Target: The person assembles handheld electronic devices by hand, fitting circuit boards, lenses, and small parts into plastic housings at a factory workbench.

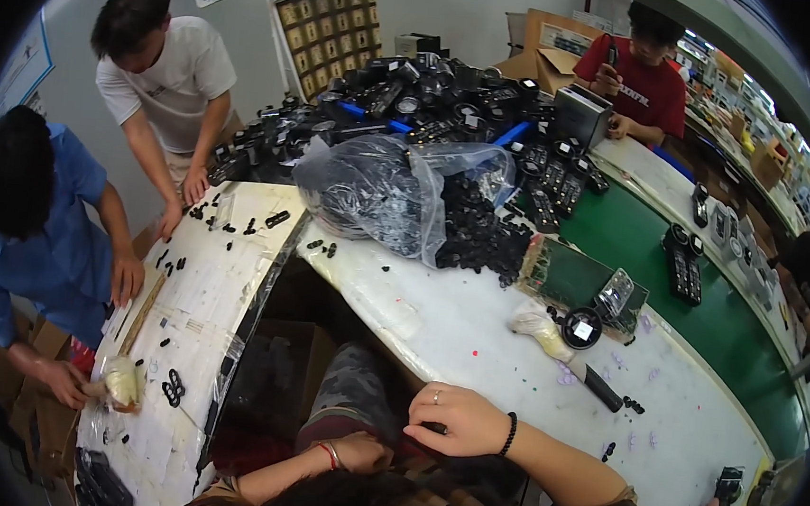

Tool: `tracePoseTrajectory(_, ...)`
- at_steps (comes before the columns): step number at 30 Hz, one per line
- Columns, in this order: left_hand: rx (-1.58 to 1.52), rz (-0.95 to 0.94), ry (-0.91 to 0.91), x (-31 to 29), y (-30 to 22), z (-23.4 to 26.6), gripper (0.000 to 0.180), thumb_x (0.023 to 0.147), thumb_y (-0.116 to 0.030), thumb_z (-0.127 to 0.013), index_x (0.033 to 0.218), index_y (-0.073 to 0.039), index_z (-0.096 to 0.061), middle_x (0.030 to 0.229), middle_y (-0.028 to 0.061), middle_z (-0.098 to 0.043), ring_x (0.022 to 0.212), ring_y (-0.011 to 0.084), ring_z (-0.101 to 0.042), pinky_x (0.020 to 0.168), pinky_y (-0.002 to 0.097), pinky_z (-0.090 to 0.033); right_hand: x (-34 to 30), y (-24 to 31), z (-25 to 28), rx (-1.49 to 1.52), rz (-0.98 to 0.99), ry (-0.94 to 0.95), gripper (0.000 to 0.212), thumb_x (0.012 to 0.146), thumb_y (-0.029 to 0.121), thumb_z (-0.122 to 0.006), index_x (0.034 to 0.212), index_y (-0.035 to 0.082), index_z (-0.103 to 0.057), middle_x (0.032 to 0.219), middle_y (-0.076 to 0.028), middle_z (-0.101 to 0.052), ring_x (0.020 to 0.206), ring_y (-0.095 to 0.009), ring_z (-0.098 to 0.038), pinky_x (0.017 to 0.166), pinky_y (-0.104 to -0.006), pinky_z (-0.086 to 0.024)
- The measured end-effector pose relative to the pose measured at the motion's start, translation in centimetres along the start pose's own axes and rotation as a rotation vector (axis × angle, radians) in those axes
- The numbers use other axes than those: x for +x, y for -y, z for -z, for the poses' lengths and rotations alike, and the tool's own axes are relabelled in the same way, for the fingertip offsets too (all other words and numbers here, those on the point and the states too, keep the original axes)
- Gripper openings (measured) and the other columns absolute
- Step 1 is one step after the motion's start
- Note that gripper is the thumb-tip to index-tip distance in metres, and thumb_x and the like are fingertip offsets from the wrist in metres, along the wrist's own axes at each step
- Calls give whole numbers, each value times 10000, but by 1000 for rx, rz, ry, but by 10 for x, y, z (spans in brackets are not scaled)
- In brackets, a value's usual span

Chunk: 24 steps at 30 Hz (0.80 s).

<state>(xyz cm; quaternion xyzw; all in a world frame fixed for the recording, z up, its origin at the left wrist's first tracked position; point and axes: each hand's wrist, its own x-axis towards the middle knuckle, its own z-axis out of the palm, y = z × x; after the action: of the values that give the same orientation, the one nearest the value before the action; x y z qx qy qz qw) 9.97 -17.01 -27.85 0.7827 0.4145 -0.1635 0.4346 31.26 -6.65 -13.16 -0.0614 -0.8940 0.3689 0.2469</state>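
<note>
1. The person's right hand [463, 419] is curled, fingers and thumb closed around a small dark piece [434, 428] (its exact shape is mostly hidden from me).
2. The left hand [363, 452] sits apart from it, loosely bent; whether it grips anything, I can't tell.
3. That piece is just right of the left hand, near the edge of the smooth white table [477, 302].
4. Farther off, a crinkled clear plastic bag [362, 193] slumps beside heaped black pieces [482, 235].
</note>
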Motion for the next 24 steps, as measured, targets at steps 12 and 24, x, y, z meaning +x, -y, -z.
tracePoseTrajectory(12,-403,-401,-334,137,79,-41,174,762,-140,-582,913,-70,-634,871,101,-634,800,229,-580,751,301,-453,5,-3,5,-79,-24,-149,72,807,96,-661,781,40,-624,797,-63,-619,788,-242,-587,721,-325,-484)
tracePoseTrajectory(24,-157,-389,156,-37,-16,184,249,937,-226,-557,1066,-18,-598,1019,111,-642,917,196,-609,811,301,-468,6,-16,17,-1,-123,-320,57,807,77,-664,791,39,-625,815,-68,-634,769,-248,-597,707,-331,-476)
